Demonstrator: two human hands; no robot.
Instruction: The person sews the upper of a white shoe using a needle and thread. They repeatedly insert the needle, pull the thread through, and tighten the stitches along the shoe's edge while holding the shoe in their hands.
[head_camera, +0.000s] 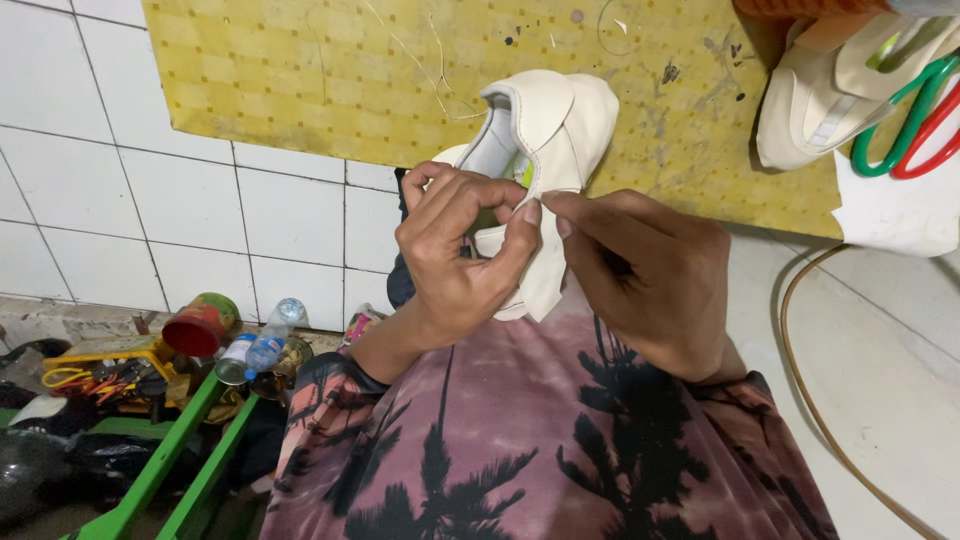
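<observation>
A cream-white shoe upper is held up in front of me over a yellow patterned mat. My left hand wraps around its lower part, thumb and forefinger pinching the edge of a flap. My right hand pinches the same edge from the right, fingertips touching those of the left hand. The lower part of the shoe is hidden behind my hands.
More cream shoe pieces and green and red scissor handles lie at the top right. A brown cord curves over the white surface at right. A green rack, a plastic bottle, a red can and tools clutter the lower left, below a white tiled wall.
</observation>
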